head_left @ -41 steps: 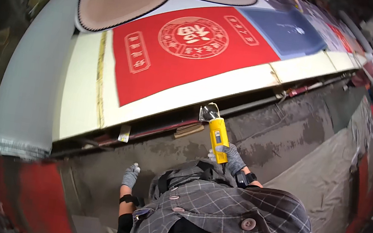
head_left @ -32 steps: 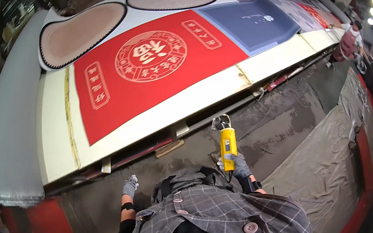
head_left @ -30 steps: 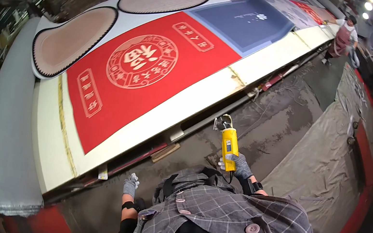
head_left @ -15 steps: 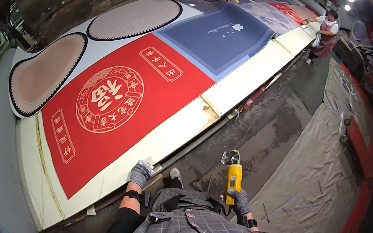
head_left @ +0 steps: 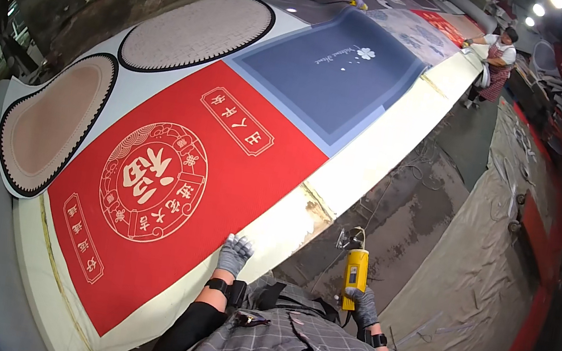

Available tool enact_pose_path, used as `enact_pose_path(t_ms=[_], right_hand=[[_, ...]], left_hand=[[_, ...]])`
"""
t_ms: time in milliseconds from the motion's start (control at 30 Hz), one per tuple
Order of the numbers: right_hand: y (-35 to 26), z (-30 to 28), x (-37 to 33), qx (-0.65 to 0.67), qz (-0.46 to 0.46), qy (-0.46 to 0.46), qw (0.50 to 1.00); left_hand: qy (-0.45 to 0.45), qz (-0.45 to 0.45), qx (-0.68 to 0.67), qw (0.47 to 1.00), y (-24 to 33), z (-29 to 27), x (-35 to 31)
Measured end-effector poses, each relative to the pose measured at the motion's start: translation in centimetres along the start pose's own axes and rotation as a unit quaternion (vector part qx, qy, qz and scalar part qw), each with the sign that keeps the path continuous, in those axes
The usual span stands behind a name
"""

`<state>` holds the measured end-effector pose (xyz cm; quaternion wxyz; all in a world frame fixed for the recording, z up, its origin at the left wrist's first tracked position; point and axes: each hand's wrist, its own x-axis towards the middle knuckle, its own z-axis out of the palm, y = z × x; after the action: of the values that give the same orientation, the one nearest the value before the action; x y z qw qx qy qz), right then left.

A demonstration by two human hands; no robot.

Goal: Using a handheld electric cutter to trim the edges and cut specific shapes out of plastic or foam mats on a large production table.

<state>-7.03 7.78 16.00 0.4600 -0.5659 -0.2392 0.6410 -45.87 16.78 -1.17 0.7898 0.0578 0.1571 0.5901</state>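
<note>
My left hand (head_left: 234, 255), in a grey glove, lies on the white table (head_left: 287, 231) at the near edge of a red printed mat (head_left: 223, 166), its fingers stretched out and holding nothing. My right hand (head_left: 363, 304), gloved too, is wrapped round the rear of a yellow handheld power cutter (head_left: 356, 270). The cutter's metal head points away from me, over the floor to the right of the table. On the red mat are a round emblem and two framed bands in a pale print.
Beyond the red mat lie a blue-grey mat (head_left: 334, 74) and two rounded mats with dark scalloped borders (head_left: 200, 34). Two people work at the table's far end, one in a checked apron (head_left: 498, 66). Wrinkled grey sheeting (head_left: 456, 277) covers floor at the right.
My left hand has moved from the table's edge forward onto the tabletop beside the red mat. My body has come nearer the table. The cutter stays in my right hand.
</note>
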Motion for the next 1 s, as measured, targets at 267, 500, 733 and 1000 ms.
enact_pose_path(t_ms=[267, 500, 733, 1000], right_hand=[[-4.0, 4.0, 5.4, -0.022, 0.035, -0.028, 0.999], [-7.8, 4.9, 10.3, -0.071, 0.057, -0.06, 0.994], [-13.8, 4.3, 17.1, -0.008, 0.075, -0.145, 0.987], [-25.0, -7.5, 26.9, -0.148, -0.039, -0.105, 0.983]], left_hand=[[0.122, -0.02, -0.163, 0.979, -1.0, 0.1, 4.4], [0.292, 0.014, -0.125, 0.948, -1.5, 2.0, 6.4], [0.312, 0.072, -0.156, 0.934, -3.4, 3.1, 10.4], [0.321, 0.129, -0.079, 0.935, -9.7, 8.3, 24.4]])
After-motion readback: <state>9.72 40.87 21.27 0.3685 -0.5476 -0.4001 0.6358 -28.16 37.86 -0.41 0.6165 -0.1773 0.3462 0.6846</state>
